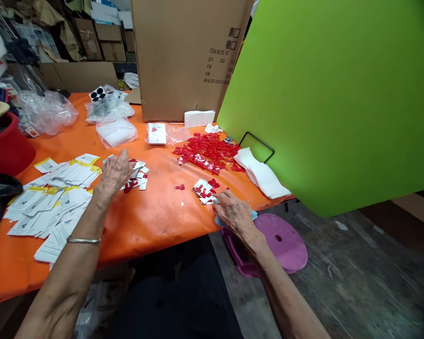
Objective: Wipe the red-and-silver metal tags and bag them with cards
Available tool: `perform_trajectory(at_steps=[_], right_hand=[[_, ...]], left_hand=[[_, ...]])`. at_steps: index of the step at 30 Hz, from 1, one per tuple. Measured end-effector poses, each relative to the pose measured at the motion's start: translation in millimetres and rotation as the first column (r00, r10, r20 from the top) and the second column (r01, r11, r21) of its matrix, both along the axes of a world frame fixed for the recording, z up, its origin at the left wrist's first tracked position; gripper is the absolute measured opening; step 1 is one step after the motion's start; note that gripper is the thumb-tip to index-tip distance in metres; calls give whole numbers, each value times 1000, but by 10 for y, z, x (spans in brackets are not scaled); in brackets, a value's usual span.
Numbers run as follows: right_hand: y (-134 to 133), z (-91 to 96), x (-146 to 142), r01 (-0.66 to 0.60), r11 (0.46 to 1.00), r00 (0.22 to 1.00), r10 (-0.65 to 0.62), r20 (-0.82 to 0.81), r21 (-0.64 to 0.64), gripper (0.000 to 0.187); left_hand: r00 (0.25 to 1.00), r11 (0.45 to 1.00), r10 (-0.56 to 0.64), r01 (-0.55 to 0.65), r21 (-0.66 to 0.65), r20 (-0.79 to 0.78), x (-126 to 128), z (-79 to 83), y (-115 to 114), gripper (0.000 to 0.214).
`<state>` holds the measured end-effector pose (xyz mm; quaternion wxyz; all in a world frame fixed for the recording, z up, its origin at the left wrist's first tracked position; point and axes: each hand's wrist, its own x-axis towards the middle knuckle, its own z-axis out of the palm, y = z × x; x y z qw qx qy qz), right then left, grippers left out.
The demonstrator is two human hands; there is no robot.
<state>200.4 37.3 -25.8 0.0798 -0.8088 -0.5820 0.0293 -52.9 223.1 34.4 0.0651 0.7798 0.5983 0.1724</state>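
At the left-middle of the orange table, my left hand [116,172] is bent over a pile of small white pieces with red tabs [141,180]. Its fingers are curled together, and what they hold, if anything, is hidden. My right hand [235,212] is at the right edge of a smaller heap of white pieces and red tabs [204,189]. Those fingers are closed near a white piece; their grip cannot be made out. Under this hand a blue cloth-like thing [253,215] shows. A single red tab [179,187] lies between the two piles.
Beyond my right hand spreads a large heap of red tabs [212,149], beside folded white sheets [263,174]. Printed white-and-yellow cards [56,202] cover the left side. A tall carton [183,56] and a tilted green panel [325,94] stand behind. A purple stool [286,240] is below.
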Motion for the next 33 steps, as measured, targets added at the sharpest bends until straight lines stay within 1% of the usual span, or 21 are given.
perform_trajectory(at_steps=[2, 4, 5, 6, 7, 8, 10, 13, 14, 16, 18, 19, 20, 22, 24, 27, 29, 30, 31, 32, 33], right_hand=[[61, -42, -3, 6, 998, 1000, -5, 21, -63, 25], [120, -69, 18, 38, 992, 999, -33, 41, -124, 24], [145, -74, 35, 51, 988, 998, -45, 48, -144, 23], [166, -71, 53, 57, 986, 998, -51, 45, -157, 22], [182, -60, 72, 55, 985, 998, -52, 27, -163, 21], [192, -40, 91, 44, 986, 999, -45, -5, -162, 19], [197, 20, 130, 7, 988, 995, -23, -101, -151, 15], [193, 119, 198, -38, 991, 961, 0, -278, -129, 6], [193, 143, 224, -37, 992, 929, -12, -371, -124, 6], [192, 175, 272, -21, 989, 809, -70, -584, -147, 9], [179, 193, 291, 6, 980, 620, -161, -768, -200, 8], [161, 200, 280, 10, 973, 514, -201, -834, -228, 7], [134, 207, 255, 6, 969, 427, -226, -875, -247, 7], [54, 218, 158, 23, 969, 290, -243, -925, -247, 8], [-45, 218, 24, 60, 973, 195, -229, -954, -221, 11], [-167, 194, -157, 194, 971, 56, -151, -987, -138, 15], [-202, 173, -232, 281, 956, -10, -89, -996, -88, 21], [-206, 163, -261, 327, 942, -44, -62, -997, -73, 24], [-205, 155, -295, 377, 924, -84, -32, -996, -62, 27], [-201, 147, -342, 427, 903, -129, 12, -992, -45, 29], [-200, 138, -407, 479, 878, -175, 63, -983, -29, 31]], left_hand=[[998, 995, 31, -25, 96, -54, 175, -39, -146, 31], [997, 991, -77, 78, 109, -13, 432, -113, -381, 29], [981, 980, -189, 187, 62, 35, 578, -163, -504, 28], [947, 952, -306, 306, 8, 95, 722, -223, -620, 27], [916, 923, -370, 381, -51, 153, 857, -291, -722, 24], [892, 897, -403, 429, -104, 205, 973, -366, -808, 21], [862, 866, -379, 459, -201, 335, 1130, -525, -934, 17], [811, 858, -212, 422, -293, 546, 1183, -735, -1044, 21], [783, 860, -154, 406, -308, 603, 1167, -779, -1071, 23], [723, 856, -52, 388, -342, 689, 1122, -812, -1126, 26], [678, 820, 44, 395, -414, 734, 1085, -773, -1185, 25], [659, 786, 92, 412, -460, 747, 1073, -736, -1218, 24], [642, 742, 138, 437, -508, 754, 1063, -695, -1251, 22], [622, 636, 209, 500, -588, 755, 1040, -619, -1319, 20], [593, 550, 283, 543, -634, 754, 995, -573, -1380, 15], [497, 457, 415, 611, -647, 762, 873, -550, -1450, 13], [443, 396, 475, 664, -634, 761, 769, -535, -1483, 17], [423, 390, 494, 674, -628, 760, 718, -523, -1500, 19], [396, 417, 509, 663, -621, 764, 673, -508, -1519, 22], [354, 476, 520, 635, -608, 777, 636, -493, -1543, 25], [301, 550, 522, 597, -585, 798, 609, -480, -1574, 29]])
